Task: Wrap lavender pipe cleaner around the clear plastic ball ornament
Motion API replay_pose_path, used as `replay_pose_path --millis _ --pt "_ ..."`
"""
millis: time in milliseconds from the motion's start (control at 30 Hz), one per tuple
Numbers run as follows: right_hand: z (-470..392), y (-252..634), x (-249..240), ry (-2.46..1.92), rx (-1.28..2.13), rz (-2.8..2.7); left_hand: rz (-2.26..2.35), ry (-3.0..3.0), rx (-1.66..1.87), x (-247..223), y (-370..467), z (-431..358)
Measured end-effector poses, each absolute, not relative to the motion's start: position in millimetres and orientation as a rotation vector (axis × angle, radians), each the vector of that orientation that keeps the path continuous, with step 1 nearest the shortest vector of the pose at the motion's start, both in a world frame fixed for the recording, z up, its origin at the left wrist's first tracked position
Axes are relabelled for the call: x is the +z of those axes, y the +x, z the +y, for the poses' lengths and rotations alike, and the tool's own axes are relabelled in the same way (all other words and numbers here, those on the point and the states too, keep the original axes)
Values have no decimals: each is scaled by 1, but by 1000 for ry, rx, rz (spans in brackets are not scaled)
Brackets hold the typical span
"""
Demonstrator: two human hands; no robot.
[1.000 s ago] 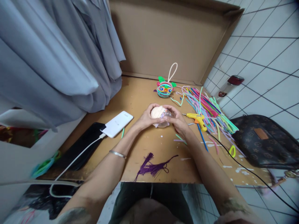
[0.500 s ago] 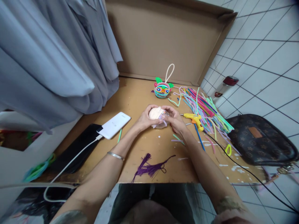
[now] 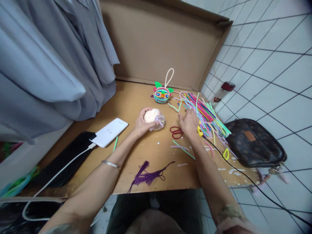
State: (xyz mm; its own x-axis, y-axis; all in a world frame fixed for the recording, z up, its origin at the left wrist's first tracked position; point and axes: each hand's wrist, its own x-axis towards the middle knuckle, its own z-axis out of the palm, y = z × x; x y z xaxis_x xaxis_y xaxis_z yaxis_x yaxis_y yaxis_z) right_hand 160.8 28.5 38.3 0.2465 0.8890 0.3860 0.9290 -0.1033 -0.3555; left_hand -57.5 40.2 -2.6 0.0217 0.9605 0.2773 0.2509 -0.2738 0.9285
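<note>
My left hand (image 3: 142, 124) is wrapped round a small clear ball (image 3: 160, 119) with a cream band and a lilac strip on it. To its right, my right hand (image 3: 189, 123) is low over the table, back upward, covering most of the yellow glue gun (image 3: 200, 129); what its fingers touch is hidden. Red-handled scissors (image 3: 176, 132) lie just left of that hand. Behind the hands sits a decorated ball (image 3: 162, 95) with eyes, green ears and a white loop. A purple tassel (image 3: 149, 177) lies near the front edge.
A pile of coloured pipe cleaners (image 3: 206, 112) lies at the right, beside a brown bag (image 3: 255, 143) and a red-capped bottle (image 3: 223, 92). A white phone-like device (image 3: 109, 132) with a cable is at the left. A black cable runs off right.
My right hand has let go of the clear ball and moved right, over the glue gun. My left hand still holds the ball. The scissors now show, and the view has shifted slightly.
</note>
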Motion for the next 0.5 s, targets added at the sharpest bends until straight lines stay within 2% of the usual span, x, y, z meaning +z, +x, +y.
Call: replay_pose_path --millis 100,200,367,500 --pt "22 183 38 -2433 -224 -1557 1232 1622 1294 -2 -55 38" --pt "21 202 25 -2596 -212 -1506 1181 1637 1294 -3 -52 37" --pt "30 224 7 -2617 -88 -1475 1138 1666 1306 -6 -52 37" --pt "31 239 1 -2454 -74 -1334 1116 1663 1317 -6 -54 38"
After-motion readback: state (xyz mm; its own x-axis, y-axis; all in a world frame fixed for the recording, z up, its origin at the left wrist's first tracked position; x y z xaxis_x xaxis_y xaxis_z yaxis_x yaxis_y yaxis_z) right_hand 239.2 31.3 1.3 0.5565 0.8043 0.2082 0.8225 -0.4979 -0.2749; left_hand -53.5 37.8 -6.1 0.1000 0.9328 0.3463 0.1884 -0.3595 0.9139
